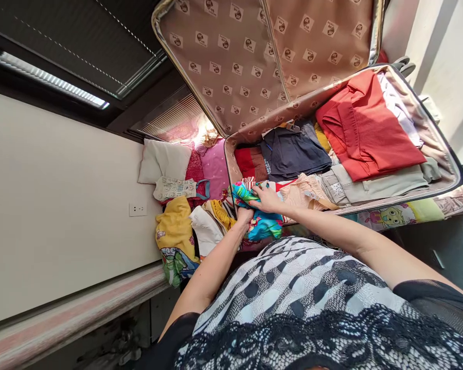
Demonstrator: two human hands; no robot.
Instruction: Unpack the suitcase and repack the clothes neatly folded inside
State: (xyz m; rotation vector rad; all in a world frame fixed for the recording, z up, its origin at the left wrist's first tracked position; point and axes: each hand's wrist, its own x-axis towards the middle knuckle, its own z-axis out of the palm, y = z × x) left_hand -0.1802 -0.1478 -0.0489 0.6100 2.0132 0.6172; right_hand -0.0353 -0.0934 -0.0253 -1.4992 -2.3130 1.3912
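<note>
Fingers (pixel 259 192) gripping rumpled turquoise cloth (pixel 265 227), boxy suitcase (pixel 432 132), printed lining (pixel 250 57)

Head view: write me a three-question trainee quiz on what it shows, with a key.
1. Multiple choice: what do the left hand and the right hand both hold?
a) a wall socket
b) a turquoise patterned cloth
c) a yellow cloth

2. Fill in: inside the suitcase, as the picture shows it, the red garment lies to the ____ of the dark folded garment.

3. True or false: the lid of the suitcase is shut.

Key: 1. b. 2. right. 3. False; the lid stands open, its patterned lining showing.
</note>
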